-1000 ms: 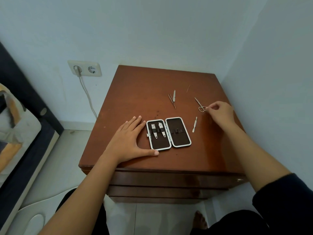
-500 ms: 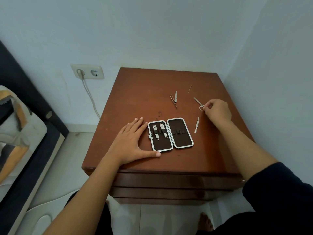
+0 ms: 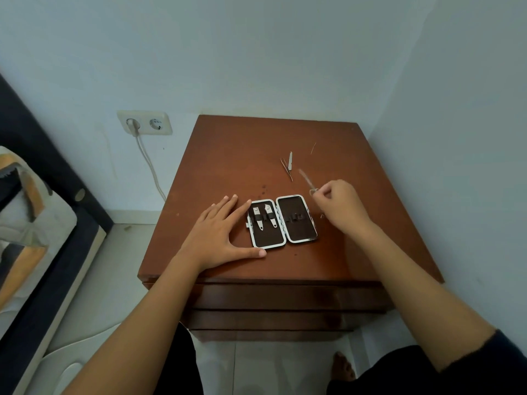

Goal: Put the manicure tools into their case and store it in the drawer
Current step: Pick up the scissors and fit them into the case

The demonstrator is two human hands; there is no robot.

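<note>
Our right hand (image 3: pixel 340 206) pinches the small scissors (image 3: pixel 308 181) by their loop handles, blades blurred and pointing away, lifted just beyond the open case (image 3: pixel 282 220). Our left hand (image 3: pixel 219 235) lies flat with fingers spread, thumb along the case's near edge. Two clippers (image 3: pixel 265 218) sit strapped in its left half. A file (image 3: pixel 290 161) and tweezers (image 3: pixel 286 168) rest farther back on the wooden nightstand (image 3: pixel 228 166).

Two bare forearms, the left hand (image 3: pixel 216 232) and right hand (image 3: pixel 340 208) without rings or watch. A dark sleeve (image 3: pixel 507 363) is pushed up the right arm; dark trousers (image 3: pixel 379 377), one bare foot (image 3: pixel 343 367).
</note>
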